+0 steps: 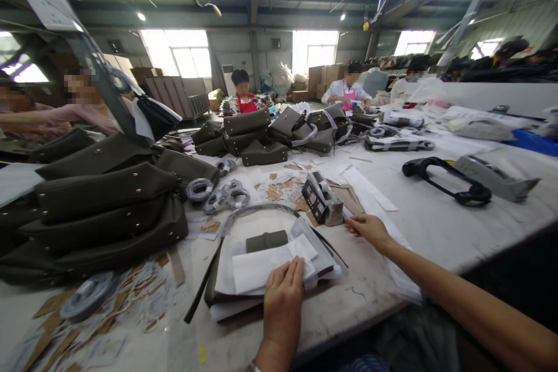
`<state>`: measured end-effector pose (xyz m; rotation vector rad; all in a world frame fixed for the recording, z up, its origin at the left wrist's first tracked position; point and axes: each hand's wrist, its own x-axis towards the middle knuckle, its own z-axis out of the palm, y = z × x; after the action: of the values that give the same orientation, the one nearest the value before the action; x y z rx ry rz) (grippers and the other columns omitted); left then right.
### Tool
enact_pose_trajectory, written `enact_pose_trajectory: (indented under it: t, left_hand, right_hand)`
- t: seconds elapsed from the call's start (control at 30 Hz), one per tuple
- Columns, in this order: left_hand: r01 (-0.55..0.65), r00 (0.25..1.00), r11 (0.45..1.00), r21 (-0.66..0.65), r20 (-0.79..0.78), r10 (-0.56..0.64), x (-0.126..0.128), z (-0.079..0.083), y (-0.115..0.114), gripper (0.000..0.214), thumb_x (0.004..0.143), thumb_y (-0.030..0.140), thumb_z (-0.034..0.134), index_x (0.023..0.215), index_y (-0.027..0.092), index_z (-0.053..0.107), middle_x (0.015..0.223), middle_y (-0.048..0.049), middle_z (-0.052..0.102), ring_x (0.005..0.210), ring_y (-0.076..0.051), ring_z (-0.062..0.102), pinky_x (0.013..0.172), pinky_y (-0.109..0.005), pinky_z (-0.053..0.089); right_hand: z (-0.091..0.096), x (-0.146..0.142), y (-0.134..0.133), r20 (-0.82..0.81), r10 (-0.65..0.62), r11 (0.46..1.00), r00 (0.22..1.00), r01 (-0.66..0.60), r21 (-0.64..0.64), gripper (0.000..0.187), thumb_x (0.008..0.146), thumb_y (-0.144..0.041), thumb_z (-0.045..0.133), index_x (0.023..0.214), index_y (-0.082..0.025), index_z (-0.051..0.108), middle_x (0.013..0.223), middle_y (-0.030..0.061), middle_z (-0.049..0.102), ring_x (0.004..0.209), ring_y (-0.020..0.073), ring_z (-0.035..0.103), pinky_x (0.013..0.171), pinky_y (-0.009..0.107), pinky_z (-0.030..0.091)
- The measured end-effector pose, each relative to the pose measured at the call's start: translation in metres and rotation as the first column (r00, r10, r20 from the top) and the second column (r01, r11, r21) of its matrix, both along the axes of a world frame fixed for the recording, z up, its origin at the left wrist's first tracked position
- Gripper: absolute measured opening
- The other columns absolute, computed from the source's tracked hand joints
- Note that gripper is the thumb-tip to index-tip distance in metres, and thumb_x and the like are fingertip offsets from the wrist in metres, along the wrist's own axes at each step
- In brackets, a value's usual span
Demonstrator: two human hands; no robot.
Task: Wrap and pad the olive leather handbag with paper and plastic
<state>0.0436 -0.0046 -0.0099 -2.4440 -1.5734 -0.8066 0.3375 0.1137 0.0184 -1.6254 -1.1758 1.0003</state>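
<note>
A dark olive handbag (212, 279) lies flat before me, its strap (257, 209) looped at the far side. Translucent wrapping, a folded white sheet (257, 270) and a small olive piece (267, 241) rest on top of it. My left hand (283, 296) presses on the near edge of the white sheet, fingers stretched out and flat. Farther right, my right hand (368, 229) is closed in a pinch right beside the cutting end of a tape dispenser (322, 197). Whatever sits between those fingertips is too small to make out.
Olive bags (104, 197) are piled at left, with more bags (261, 133) at the back. Coiled grey straps (235, 195) and scattered tags (126, 296) lie around. At right are a black headband-like frame (449, 180) and a grey dispenser (497, 177). Co-workers (346, 93) stand across the table.
</note>
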Motion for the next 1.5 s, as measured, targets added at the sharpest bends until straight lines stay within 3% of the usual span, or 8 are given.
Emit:
enact_pose_trajectory:
  t: [0.2,0.27,0.37,0.53,0.63,0.93,1.3,1.5]
  left_hand:
    - [-0.001,0.999,1.0,0.028,-0.047,0.003,0.0,0.003,-0.001,0.06,0.082,0.004,0.066,0.138,0.021,0.052,0.131,-0.0007,0.066,0.112,-0.022,0.061,0.097,-0.039,0.053]
    - [-0.005,0.999,1.0,0.023,-0.051,0.006,0.0,0.004,-0.001,0.061,0.082,0.003,0.066,0.139,0.021,0.051,0.131,-0.0009,0.066,0.113,-0.022,0.061,0.097,-0.039,0.053]
    - [-0.003,0.999,1.0,0.013,-0.034,0.003,0.0,0.005,-0.002,0.059,0.083,0.005,0.066,0.138,0.019,0.051,0.129,-0.0013,0.067,0.112,-0.021,0.061,0.098,-0.04,0.053]
    - [-0.014,1.0,1.0,-0.019,0.011,0.014,0.002,0.009,-0.003,0.052,0.084,0.009,0.068,0.133,0.017,0.053,0.124,-0.0024,0.069,0.11,-0.022,0.061,0.097,-0.04,0.053]
    - [-0.014,0.999,1.0,-0.018,0.03,0.015,0.003,0.01,-0.003,0.05,0.084,0.01,0.068,0.132,0.015,0.054,0.121,-0.0032,0.07,0.109,-0.022,0.062,0.096,-0.039,0.054]
    - [-0.039,0.998,0.999,0.016,0.044,0.039,0.005,0.009,-0.002,0.035,0.091,0.012,0.06,0.125,0.016,0.057,0.118,-0.0034,0.07,0.106,-0.021,0.063,0.093,-0.038,0.053]
    - [-0.01,1.0,1.0,-0.021,-0.003,0.01,0.003,0.012,-0.004,0.019,0.094,0.019,0.058,0.111,0.023,0.063,0.136,-0.0034,0.062,0.111,-0.021,0.061,0.094,-0.037,0.052]
    - [-0.005,0.999,1.0,-0.01,0.046,0.005,0.003,0.011,-0.002,0.023,0.093,0.02,0.061,0.116,0.022,0.063,0.12,-0.0011,0.07,0.108,-0.02,0.063,0.091,-0.036,0.053]
  right_hand:
    - [0.037,0.033,-0.025,0.544,0.228,0.929,0.807,-0.348,0.126,0.01,0.081,-0.028,0.065,0.083,-0.025,0.075,0.084,0.0038,0.074,0.079,0.0205,0.065,0.069,0.027,0.046]
    - [0.058,0.03,-0.032,0.765,0.315,0.813,0.562,-0.576,0.088,0.017,0.089,-0.026,0.057,0.089,-0.026,0.074,0.087,0.004,0.074,0.079,0.0193,0.065,0.069,0.027,0.043]
    - [0.091,0.006,-0.037,0.939,0.306,0.54,0.155,-0.841,-0.037,0.029,0.099,-0.027,0.044,0.096,-0.024,0.072,0.085,0.0047,0.073,0.072,0.0161,0.064,0.065,0.026,0.04]
    - [0.118,-0.062,-0.024,0.892,0.451,0.252,-0.03,-0.955,-0.159,0.029,0.097,-0.038,0.052,0.081,-0.022,0.069,0.073,0.0028,0.07,0.065,0.0142,0.061,0.059,0.025,0.035]
    - [0.113,-0.098,-0.002,0.852,0.496,0.15,-0.17,-0.949,-0.276,0.026,0.091,-0.038,0.06,0.073,-0.022,0.07,0.069,0.0022,0.07,0.061,0.0144,0.06,0.056,0.026,0.031]
    - [0.083,-0.164,0.049,0.731,0.462,0.072,-0.503,-0.8,-0.596,0.012,0.078,-0.04,0.075,0.081,-0.029,0.077,0.07,-0.0002,0.074,0.059,0.0152,0.06,0.051,0.027,0.022]
    - [0.074,-0.184,0.06,0.714,0.393,0.012,-0.58,-0.773,-0.635,0.011,0.073,-0.036,0.081,0.069,-0.027,0.075,0.058,-0.0029,0.068,0.054,0.0134,0.056,0.051,0.027,0.023]
    - [0.071,-0.191,0.075,0.73,0.337,0.044,-0.594,-0.765,-0.643,0.041,0.067,-0.063,0.079,0.07,-0.022,0.075,0.059,0.0031,0.069,0.053,0.0154,0.055,0.053,0.026,0.023]
